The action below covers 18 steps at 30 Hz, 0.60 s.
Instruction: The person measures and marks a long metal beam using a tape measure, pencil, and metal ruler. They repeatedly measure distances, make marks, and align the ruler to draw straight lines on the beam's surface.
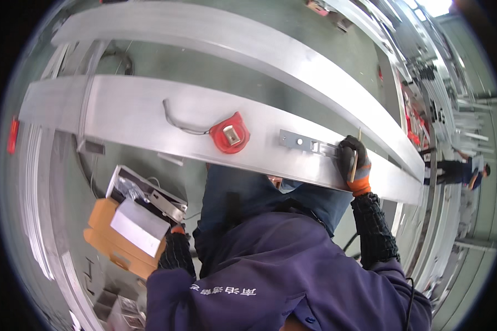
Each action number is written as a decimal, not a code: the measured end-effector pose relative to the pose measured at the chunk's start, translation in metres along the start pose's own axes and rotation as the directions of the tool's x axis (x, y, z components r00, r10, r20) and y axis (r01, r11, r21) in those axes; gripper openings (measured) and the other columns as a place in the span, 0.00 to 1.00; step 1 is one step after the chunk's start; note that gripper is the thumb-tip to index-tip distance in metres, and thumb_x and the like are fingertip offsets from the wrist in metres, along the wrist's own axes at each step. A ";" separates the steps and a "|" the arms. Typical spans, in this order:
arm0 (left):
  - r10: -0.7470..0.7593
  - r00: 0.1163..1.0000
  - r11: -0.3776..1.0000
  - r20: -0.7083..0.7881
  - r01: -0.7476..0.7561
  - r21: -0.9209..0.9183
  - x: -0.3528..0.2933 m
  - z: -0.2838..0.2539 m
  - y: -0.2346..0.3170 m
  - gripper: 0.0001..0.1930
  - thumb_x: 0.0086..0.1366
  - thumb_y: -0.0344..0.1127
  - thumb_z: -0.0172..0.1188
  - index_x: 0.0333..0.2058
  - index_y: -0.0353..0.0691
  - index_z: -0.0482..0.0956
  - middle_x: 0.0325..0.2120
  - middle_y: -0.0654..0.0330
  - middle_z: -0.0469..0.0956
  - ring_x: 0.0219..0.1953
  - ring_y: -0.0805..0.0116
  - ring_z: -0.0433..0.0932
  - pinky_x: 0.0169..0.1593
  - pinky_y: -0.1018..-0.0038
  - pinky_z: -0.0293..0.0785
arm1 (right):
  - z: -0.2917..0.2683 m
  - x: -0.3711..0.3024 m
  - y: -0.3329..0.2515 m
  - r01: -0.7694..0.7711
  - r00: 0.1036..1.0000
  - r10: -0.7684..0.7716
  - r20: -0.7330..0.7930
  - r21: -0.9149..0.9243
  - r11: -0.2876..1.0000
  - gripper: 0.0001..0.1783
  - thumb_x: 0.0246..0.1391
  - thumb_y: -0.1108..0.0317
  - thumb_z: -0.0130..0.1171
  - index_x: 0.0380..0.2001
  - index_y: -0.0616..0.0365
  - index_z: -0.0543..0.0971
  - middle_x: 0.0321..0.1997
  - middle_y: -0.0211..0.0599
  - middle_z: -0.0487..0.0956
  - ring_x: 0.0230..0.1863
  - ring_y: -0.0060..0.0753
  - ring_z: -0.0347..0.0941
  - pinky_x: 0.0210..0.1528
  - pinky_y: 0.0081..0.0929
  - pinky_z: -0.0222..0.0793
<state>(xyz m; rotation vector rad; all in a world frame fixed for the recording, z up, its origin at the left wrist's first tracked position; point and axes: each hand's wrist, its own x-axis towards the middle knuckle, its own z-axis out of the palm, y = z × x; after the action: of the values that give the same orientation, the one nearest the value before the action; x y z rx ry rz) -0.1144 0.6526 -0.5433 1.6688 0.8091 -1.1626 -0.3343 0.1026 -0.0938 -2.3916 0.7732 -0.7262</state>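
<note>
Metal plate (309, 143) flat on the silver beam (138, 110), right hand (362, 158) at its far end, fingers closed round a pencil (354, 170). Looks like positioning; that calls for a steady plate. Left hand (178, 229) by a metal fitting (170, 208), grip impossible to tell.

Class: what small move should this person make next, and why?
Perhaps bring the left hand from beside the brown cardboard box to steady the grey, slotted metal plate on the silver metal beam: the black-gloved right hand, at the plate's right end, also holds a slim tan stick.
</note>
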 end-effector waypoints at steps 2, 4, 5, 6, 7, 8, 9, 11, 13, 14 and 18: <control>-0.039 0.999 0.998 0.007 0.039 -0.047 -0.003 0.004 -0.003 0.18 0.71 0.53 0.56 0.45 0.44 0.79 0.33 0.58 0.76 0.33 0.56 0.75 0.39 0.58 0.78 | -0.002 -0.002 0.007 0.016 1.000 -0.015 0.009 -0.044 0.999 0.18 0.66 0.68 0.58 0.56 0.64 0.76 0.48 0.45 0.84 0.52 0.40 0.81 0.57 0.36 0.75; -0.051 0.998 0.995 0.022 0.053 -0.086 0.001 0.009 0.003 0.18 0.71 0.53 0.55 0.45 0.45 0.78 0.32 0.58 0.75 0.33 0.57 0.74 0.39 0.58 0.78 | -0.006 0.002 0.008 0.094 0.995 -0.088 0.048 -0.135 0.986 0.19 0.66 0.68 0.58 0.57 0.65 0.75 0.50 0.45 0.84 0.53 0.39 0.80 0.58 0.36 0.75; -0.051 0.998 0.993 0.028 0.054 -0.105 0.003 0.008 0.001 0.17 0.71 0.53 0.55 0.45 0.45 0.78 0.32 0.59 0.74 0.32 0.57 0.74 0.38 0.58 0.78 | -0.007 0.000 0.009 0.077 0.997 -0.074 0.034 -0.111 0.991 0.20 0.66 0.68 0.58 0.58 0.65 0.75 0.51 0.44 0.83 0.54 0.38 0.80 0.59 0.37 0.74; -0.055 0.998 0.992 0.036 0.058 -0.115 0.006 0.008 -0.001 0.17 0.71 0.52 0.55 0.44 0.45 0.78 0.32 0.59 0.73 0.32 0.58 0.73 0.38 0.58 0.78 | -0.009 -0.004 0.011 0.058 0.998 -0.055 0.031 -0.080 0.995 0.20 0.66 0.69 0.58 0.58 0.65 0.75 0.53 0.44 0.83 0.56 0.38 0.79 0.60 0.37 0.74; -0.054 0.998 0.988 0.039 0.059 -0.141 0.008 0.003 -0.005 0.17 0.71 0.52 0.55 0.44 0.46 0.78 0.31 0.59 0.73 0.32 0.58 0.73 0.37 0.58 0.78 | -0.004 -0.004 0.013 0.048 0.998 -0.047 0.045 -0.024 0.999 0.21 0.66 0.69 0.58 0.59 0.64 0.74 0.54 0.44 0.82 0.57 0.37 0.79 0.61 0.37 0.73; -0.056 0.997 0.987 0.047 0.062 -0.151 0.010 0.000 -0.006 0.16 0.72 0.52 0.54 0.44 0.46 0.77 0.31 0.60 0.72 0.31 0.58 0.72 0.37 0.59 0.78 | -0.004 -0.012 0.020 0.002 1.000 -0.003 0.016 0.095 0.995 0.21 0.67 0.69 0.58 0.60 0.64 0.74 0.55 0.43 0.82 0.57 0.36 0.78 0.62 0.36 0.72; -0.064 0.997 0.982 0.046 0.071 -0.175 0.011 -0.005 -0.008 0.16 0.72 0.52 0.54 0.44 0.46 0.77 0.31 0.60 0.72 0.31 0.59 0.72 0.37 0.59 0.77 | -0.002 -0.018 0.024 -0.044 0.999 0.043 0.008 0.225 0.973 0.21 0.68 0.69 0.58 0.61 0.64 0.74 0.56 0.43 0.81 0.58 0.35 0.77 0.64 0.35 0.71; -0.098 0.995 0.970 0.018 0.099 -0.222 0.009 -0.008 -0.001 0.15 0.72 0.51 0.53 0.43 0.47 0.77 0.30 0.61 0.71 0.30 0.59 0.71 0.36 0.59 0.77 | 0.006 -0.012 0.010 0.029 1.000 -0.030 0.009 0.107 0.994 0.19 0.70 0.67 0.56 0.59 0.64 0.75 0.55 0.41 0.81 0.56 0.33 0.78 0.62 0.34 0.73; -0.056 0.993 0.987 -0.100 0.040 -0.155 -0.009 0.010 0.021 0.19 0.73 0.55 0.51 0.46 0.46 0.77 0.30 0.59 0.73 0.28 0.58 0.72 0.33 0.60 0.78 | 0.003 -0.015 0.003 0.067 0.998 -0.068 0.014 0.048 0.997 0.17 0.71 0.65 0.56 0.57 0.63 0.76 0.53 0.41 0.81 0.52 0.33 0.79 0.59 0.33 0.75; -0.004 0.990 0.995 -0.144 -0.011 -0.100 -0.017 0.014 0.036 0.19 0.73 0.55 0.50 0.47 0.47 0.77 0.29 0.59 0.73 0.27 0.59 0.72 0.32 0.61 0.77 | 0.003 -0.013 0.004 0.084 0.996 -0.085 0.029 0.038 0.996 0.17 0.72 0.62 0.54 0.56 0.63 0.76 0.54 0.41 0.81 0.53 0.34 0.79 0.58 0.32 0.74; 0.143 0.970 0.988 -0.199 -0.151 -0.030 -0.034 -0.001 0.046 0.21 0.74 0.56 0.47 0.52 0.52 0.78 0.27 0.60 0.73 0.24 0.63 0.71 0.28 0.62 0.75 | 0.004 -0.009 0.007 0.105 0.994 -0.105 0.014 0.029 0.994 0.18 0.74 0.59 0.52 0.55 0.62 0.77 0.53 0.42 0.82 0.52 0.36 0.79 0.58 0.33 0.74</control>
<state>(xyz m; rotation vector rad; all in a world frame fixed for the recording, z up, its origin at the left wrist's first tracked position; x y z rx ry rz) -0.0852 0.6363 -0.4970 1.7933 0.8112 -0.8815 -0.3409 0.1043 -0.1040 -2.4239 0.6306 -0.7545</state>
